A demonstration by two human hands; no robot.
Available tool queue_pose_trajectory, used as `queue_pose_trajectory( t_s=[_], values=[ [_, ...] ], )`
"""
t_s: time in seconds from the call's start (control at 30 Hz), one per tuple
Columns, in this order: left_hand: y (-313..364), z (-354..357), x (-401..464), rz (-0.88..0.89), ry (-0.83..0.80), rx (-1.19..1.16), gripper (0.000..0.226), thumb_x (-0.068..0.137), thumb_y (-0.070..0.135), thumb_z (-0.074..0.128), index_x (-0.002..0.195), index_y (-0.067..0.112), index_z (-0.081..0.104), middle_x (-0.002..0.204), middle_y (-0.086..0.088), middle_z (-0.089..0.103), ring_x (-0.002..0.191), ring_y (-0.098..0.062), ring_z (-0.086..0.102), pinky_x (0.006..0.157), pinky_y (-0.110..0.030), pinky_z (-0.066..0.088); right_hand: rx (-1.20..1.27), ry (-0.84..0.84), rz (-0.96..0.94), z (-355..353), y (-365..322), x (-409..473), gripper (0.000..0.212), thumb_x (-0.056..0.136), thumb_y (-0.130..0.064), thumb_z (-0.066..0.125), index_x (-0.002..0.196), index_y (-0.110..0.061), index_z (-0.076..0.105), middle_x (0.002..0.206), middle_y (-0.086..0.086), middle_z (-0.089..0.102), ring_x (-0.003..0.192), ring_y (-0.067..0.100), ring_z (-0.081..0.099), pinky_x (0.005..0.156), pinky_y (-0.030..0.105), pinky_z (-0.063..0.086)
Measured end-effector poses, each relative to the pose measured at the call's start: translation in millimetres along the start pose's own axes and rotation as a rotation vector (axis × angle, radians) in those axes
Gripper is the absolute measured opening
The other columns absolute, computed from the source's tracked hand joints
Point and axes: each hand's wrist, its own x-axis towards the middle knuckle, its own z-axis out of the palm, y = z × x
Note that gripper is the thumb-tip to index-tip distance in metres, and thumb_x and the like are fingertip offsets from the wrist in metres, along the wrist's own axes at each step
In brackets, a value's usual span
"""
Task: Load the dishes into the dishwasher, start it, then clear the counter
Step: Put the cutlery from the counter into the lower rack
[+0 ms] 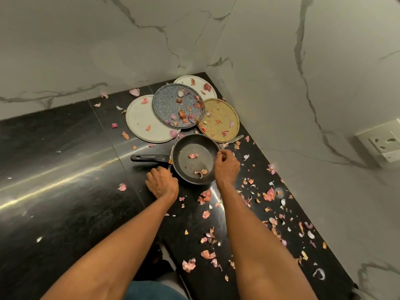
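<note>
Black round non-stick frying pan (195, 159) on the glossy black stone counter (65, 180), its long black handle (149, 158) pointing left, a few onion skins lying inside. Right hand (227, 166) at the pan's right rim, fingers curled and pinching the edge. Left hand (162, 182) down on the counter just beside the pan's near-left side, fingers curled under (whether gripping anything, impossible to tell; something thin pokes out by the fingertips).

Behind the pan, four round plates overlapping in a cluster near the corner: a blue speckled plate (173, 109) on top, a large white plate (142, 122) to its left, a mustard-yellow speckled plate (218, 118) to its right, a second white plate (201, 87) at the back. A metal utensil (234, 140) sticking out between the yellow plate and the pan.

Pink and orange onion peelings (269, 194) scattered over plates and counter, thickest on the right side. White marble-veined walls (129, 40) around the corner, a white wall socket (385, 144) at far right.
</note>
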Motion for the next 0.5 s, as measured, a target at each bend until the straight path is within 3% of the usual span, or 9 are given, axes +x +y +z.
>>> queue_pose_trajectory(
  t_s=[0.17,0.37,0.5],
  values=[
    [3.9,-1.5,6.6,-0.064,-0.039,-0.010,0.043,0.084,0.027,0.072,0.120,0.006,0.063,0.126,-0.015,0.060,0.121,-0.034,0.053,0.101,-0.047,0.042,-0.142,-0.105,0.034,3.4,12.2,55.3,0.021,0.100,-0.022,0.057,0.093,-0.016,0.075,0.094,0.006,0.075,0.082,0.023,0.067,0.077,0.037,0.057],
    [-5.1,-10.2,-1.0,-0.036,-0.151,-0.003,0.029,0.086,0.028,0.067,0.108,0.009,0.067,0.112,-0.013,0.066,0.107,-0.033,0.063,0.089,-0.044,0.054,-0.227,-0.184,-0.011,16.4,15.1,78.9,0.019,0.099,-0.017,0.056,0.092,-0.011,0.073,0.095,0.011,0.071,0.085,0.027,0.066,0.076,0.040,0.056],
    [-7.5,-11.3,-9.4,-0.004,-0.213,0.036,0.018,0.087,0.026,0.068,0.099,0.014,0.064,0.099,-0.009,0.066,0.093,-0.030,0.065,0.080,-0.041,0.056,-0.277,-0.202,-0.062,21.6,23.0,95.9,0.023,0.097,-0.006,0.059,0.112,-0.011,0.075,0.117,0.013,0.072,0.104,0.032,0.067,0.082,0.036,0.051]
  ],
)
